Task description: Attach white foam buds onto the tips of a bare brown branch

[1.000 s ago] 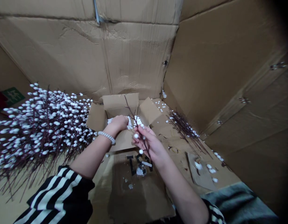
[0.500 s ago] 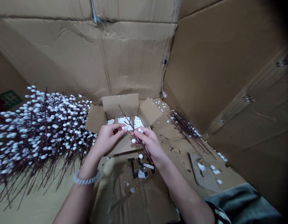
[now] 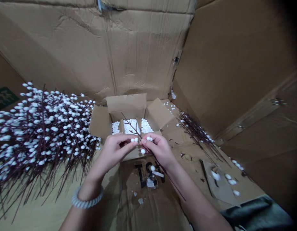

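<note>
A thin brown branch (image 3: 131, 125) points up and away from my hands, with a few white balls along its lower part. My right hand (image 3: 159, 149) is closed round its stem, and white balls show at the fingertips. Pinched between the thumb and forefinger of my left hand (image 3: 117, 149) are white balls (image 3: 134, 140), right beside the branch. One ball (image 3: 143, 151) sits just below the fingertips, another (image 3: 152, 168) lower down. Behind the hands stands an open cardboard box (image 3: 126, 104) holding many white balls (image 3: 131, 126) in sections.
A large heap of brown branches with white balls (image 3: 52, 128) lies at the left. Bare-looking branches (image 3: 194, 130) lie at the right. Near them are a cardboard piece (image 3: 219, 183) and loose white balls (image 3: 231, 180). Tall cardboard walls (image 3: 78, 48) rise behind and at the right.
My hands and the branch sit slightly lower and further right in view, and my left fingertips are closer to my right ones. The whole view has shifted a little.
</note>
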Motion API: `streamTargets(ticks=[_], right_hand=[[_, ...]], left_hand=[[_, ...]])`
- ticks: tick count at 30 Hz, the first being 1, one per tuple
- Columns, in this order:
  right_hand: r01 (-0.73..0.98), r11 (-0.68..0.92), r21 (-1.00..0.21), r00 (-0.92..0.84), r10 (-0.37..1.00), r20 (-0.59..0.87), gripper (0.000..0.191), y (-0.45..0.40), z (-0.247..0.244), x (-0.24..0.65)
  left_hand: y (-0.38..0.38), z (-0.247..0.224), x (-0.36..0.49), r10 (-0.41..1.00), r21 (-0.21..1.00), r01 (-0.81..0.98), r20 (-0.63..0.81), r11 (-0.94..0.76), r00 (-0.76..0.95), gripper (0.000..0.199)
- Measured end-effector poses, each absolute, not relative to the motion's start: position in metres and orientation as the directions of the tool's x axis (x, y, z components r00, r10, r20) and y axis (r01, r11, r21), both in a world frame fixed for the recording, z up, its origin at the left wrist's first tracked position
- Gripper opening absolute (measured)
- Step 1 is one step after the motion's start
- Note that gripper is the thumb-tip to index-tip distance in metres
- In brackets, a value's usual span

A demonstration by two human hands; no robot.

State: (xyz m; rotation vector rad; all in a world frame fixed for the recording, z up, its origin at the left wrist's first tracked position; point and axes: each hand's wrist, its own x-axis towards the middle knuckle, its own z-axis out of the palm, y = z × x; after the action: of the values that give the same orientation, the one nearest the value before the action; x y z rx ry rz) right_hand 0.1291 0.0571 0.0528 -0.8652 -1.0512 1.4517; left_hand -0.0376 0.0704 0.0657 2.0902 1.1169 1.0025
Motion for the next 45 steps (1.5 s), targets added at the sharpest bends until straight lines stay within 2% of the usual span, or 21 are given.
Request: streamTargets(ticks=[14,21,34,45], right_hand=[[-0.311,-0.033,-0.95,-0.182,0.983,0.025,0.022,0.055,0.0526,0.1307],[-0.306,-0.037,-0.951,-0.189,0.982,0.022,0.023,0.0548,0.0543,0.1309],[-0.245,-0.039,-0.969,-0.239,0.971,0.021,0.022,0.0545,0.0558,0.1337],[-0.204,-0.068,-0.977,-0.28,0.96,-0.008,0.018,0.0552,0.0527,0.1351]], left_hand=[[0.0679,0.0676,-0.0409,0.872,0.818,0.361,0.309,-0.447,0.379,0.022],[0.068,0.0699,-0.0408,0.844,0.809,0.344,0.313,-0.477,0.435,0.024],[0.0664,0.0694,-0.0424,0.857,0.804,0.371,0.301,-0.464,0.419,0.021],[0.0641,0.0713,-0.0431,0.824,0.756,0.4,0.315,-0.518,0.471,0.016]])
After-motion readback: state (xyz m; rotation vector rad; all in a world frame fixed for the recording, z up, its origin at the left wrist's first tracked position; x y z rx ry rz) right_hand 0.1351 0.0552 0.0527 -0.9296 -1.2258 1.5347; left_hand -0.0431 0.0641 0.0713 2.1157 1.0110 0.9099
